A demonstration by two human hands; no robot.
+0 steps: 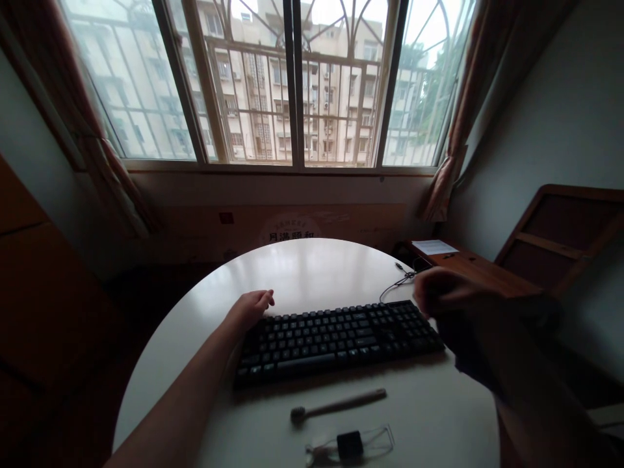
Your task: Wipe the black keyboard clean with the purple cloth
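Note:
A black keyboard (336, 341) lies across the round white table (302, 273), its cable (397, 283) trailing off to the far right. My left hand (251, 309) rests at the keyboard's far left corner, fingers loosely together, touching or almost touching its edge. My right hand (439, 292) hovers close to the camera above the keyboard's right end; it is dark and blurred, fingers curled, and whether it holds anything is unclear. In front of the keyboard lie a small brush with a tan handle (338, 406) and a clear bag with a black item (351, 445).
A large barred window (292, 84) with curtains fills the far wall. A wooden side table (468, 266) with a sheet of paper (433, 247) stands at the right, beside a leaning wooden frame (565, 234). Dark furniture sits at the left.

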